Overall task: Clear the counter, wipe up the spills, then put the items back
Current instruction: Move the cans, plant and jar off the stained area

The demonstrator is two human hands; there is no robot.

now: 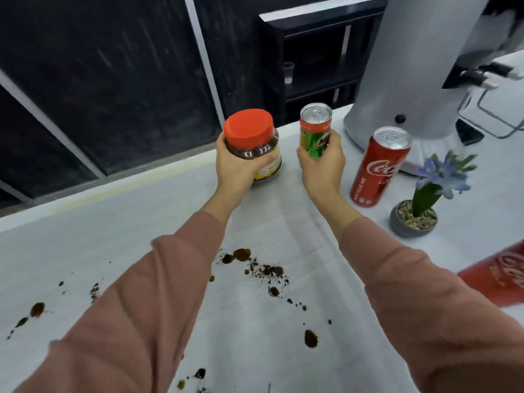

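My left hand point(233, 163) grips a jar with a red lid point(249, 131) and dark brown contents, near the far edge of the white counter point(141, 222). My right hand point(321, 163) is wrapped around a green and orange drink can point(314, 129) just to the jar's right. Whether jar and can rest on the counter or are slightly lifted I cannot tell. Dark brown spills point(255, 268) dot the counter between and below my arms, with more brown drops point(37, 309) at the left.
A red cola can point(378, 168) stands right of my right hand. A small potted plant with blue flowers point(425, 199) sits beside it. A second red cola can point(507, 273) shows at the right edge. A large grey cylindrical base point(402, 80) stands behind.
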